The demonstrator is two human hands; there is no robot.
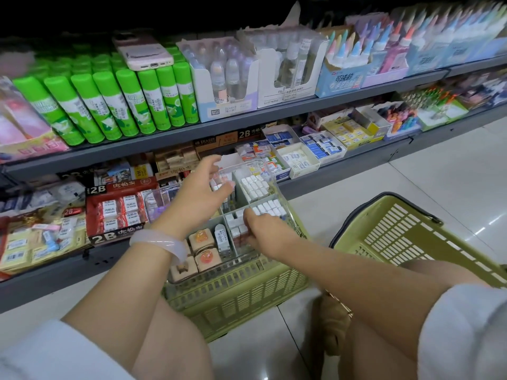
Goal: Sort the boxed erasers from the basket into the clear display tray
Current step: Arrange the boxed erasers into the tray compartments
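A clear display tray (277,185) with several compartments rests on top of an overturned green basket (241,292). Small white boxed erasers (255,185) stand in rows in its right compartments. Round orange-topped items (201,238) fill the near-left compartment. My right hand (260,229) reaches into the near-right compartment, fingers curled on the white boxes (236,229) there. My left hand (200,187), with a pale bangle on the wrist, hovers over the tray's far-left part with fingers spread and relaxed, holding nothing.
A second green basket (406,234) stands tilted on the floor to the right. Shelves behind hold eraser boxes (118,209), green glue sticks (123,102) and a phone (142,52) lying on them. My knees frame the near basket.
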